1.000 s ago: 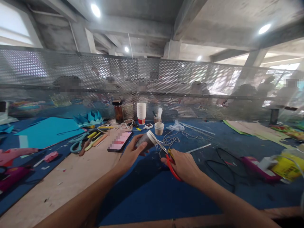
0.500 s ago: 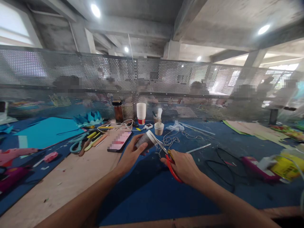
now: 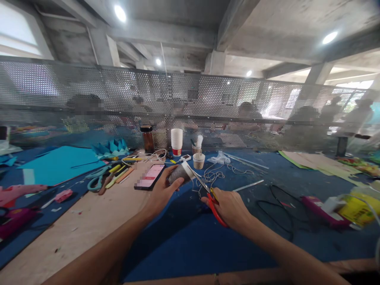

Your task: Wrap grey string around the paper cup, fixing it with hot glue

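Fingers of my left hand wrap round a paper cup that is covered in grey cord or wrapping, with a white band at its rim. The cup lies tilted, its mouth turned to the right. In my right hand is a pair of scissors with red and yellow handles. The scissor blades point up and left and reach the white rim of the cup. Thin grey cord lies in loose loops on the table just behind the blades.
A phone lies left of the cup, with cutters and pens beyond it. Behind stand a brown jar, stacked paper cups and a small cup. Glue guns lie at left; a black cable curls at right.
The cup has shifted and turned slightly in my left hand. My right hand keeps the scissors at the rim in almost the same place.
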`<act>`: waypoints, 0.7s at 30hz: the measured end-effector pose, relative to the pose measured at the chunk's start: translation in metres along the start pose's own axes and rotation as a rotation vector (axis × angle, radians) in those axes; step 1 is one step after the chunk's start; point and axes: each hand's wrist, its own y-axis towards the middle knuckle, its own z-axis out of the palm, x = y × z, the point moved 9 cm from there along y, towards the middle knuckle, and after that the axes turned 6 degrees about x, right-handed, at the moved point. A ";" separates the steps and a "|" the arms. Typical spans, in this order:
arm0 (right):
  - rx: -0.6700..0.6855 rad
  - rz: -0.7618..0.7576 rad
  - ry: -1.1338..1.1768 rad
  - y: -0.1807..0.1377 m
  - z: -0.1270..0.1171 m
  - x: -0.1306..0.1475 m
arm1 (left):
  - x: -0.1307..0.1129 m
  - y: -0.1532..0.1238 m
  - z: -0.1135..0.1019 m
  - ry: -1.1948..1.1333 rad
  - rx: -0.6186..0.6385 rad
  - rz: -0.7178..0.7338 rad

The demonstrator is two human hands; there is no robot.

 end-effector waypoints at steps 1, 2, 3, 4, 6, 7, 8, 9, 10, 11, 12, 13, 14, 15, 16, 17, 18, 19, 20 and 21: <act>0.006 0.001 0.001 0.000 0.001 0.000 | 0.000 0.000 -0.001 0.006 -0.003 0.003; 0.011 0.002 0.004 0.000 0.002 0.000 | 0.000 0.000 -0.001 0.010 -0.006 0.004; 0.015 0.001 0.008 0.001 0.002 0.000 | 0.001 0.000 -0.001 0.013 -0.007 0.003; 0.022 0.001 0.014 0.001 0.003 0.000 | 0.001 0.000 -0.001 0.015 -0.007 0.002; 0.032 0.006 0.027 0.001 0.003 0.000 | 0.002 0.000 -0.001 0.015 -0.002 -0.004; 0.037 0.010 0.034 0.002 0.003 0.000 | 0.002 0.000 0.000 0.013 0.002 -0.009; 0.040 0.014 0.041 0.002 0.003 0.000 | 0.002 -0.001 0.001 0.010 0.008 -0.015; 0.043 0.016 0.047 0.002 0.002 0.000 | 0.002 -0.001 0.002 0.007 0.015 -0.023; 0.045 0.018 0.050 0.002 0.001 0.000 | 0.002 -0.002 0.002 0.002 0.019 -0.028; 0.045 0.020 0.051 0.002 0.000 0.000 | 0.001 -0.002 0.003 -0.003 0.022 -0.029; 0.048 0.024 0.051 0.002 0.000 0.000 | 0.000 -0.002 0.003 -0.008 0.022 -0.027; 0.053 0.029 0.050 0.002 -0.001 0.000 | 0.000 -0.003 0.004 -0.010 0.022 -0.024; 0.057 0.034 0.050 0.002 -0.002 0.000 | -0.001 -0.003 0.004 -0.009 0.021 -0.024; 0.060 0.036 0.053 0.002 -0.002 0.000 | -0.001 -0.003 0.004 -0.005 0.020 -0.025; 0.060 0.035 0.059 0.002 -0.003 0.000 | -0.001 -0.003 0.004 0.001 0.020 -0.027; 0.058 0.028 0.066 0.002 -0.004 0.001 | -0.002 -0.003 0.004 0.006 0.022 -0.027; 0.056 0.019 0.073 0.001 -0.004 0.001 | -0.002 -0.003 0.004 0.008 0.023 -0.023; 0.054 0.012 0.081 0.001 -0.004 0.001 | -0.003 -0.003 0.004 0.009 0.027 -0.018; 0.053 0.007 0.087 0.001 -0.004 0.002 | -0.004 -0.004 0.005 0.011 0.029 -0.012; 0.055 0.006 0.091 0.001 -0.004 0.002 | -0.005 -0.004 0.005 0.017 0.032 -0.009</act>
